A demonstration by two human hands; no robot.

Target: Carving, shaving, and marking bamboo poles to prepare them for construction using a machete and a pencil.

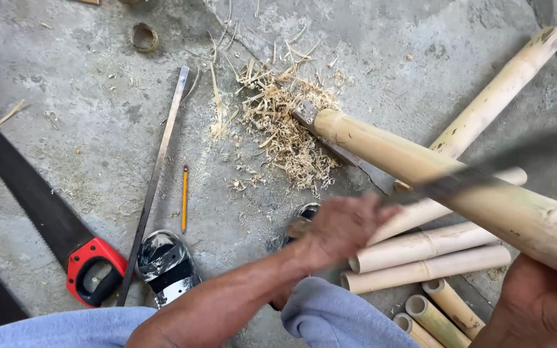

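My left hand reaches across from the lower left and grips the handle of a long dark blade, which is blurred with motion and lies across a thick bamboo pole. At the bottom right, my right hand holds the near end of that pole. The pole slants up to the left, and its far end rests on the concrete floor beside a small grey metal piece. A heap of pale bamboo shavings lies around that end.
A handsaw with a red and black handle lies at the left, with a long metal strip and a pencil beside it. Several cut bamboo lengths are piled under the pole, and a long one lies behind. A shiny black shoe is near my knee.
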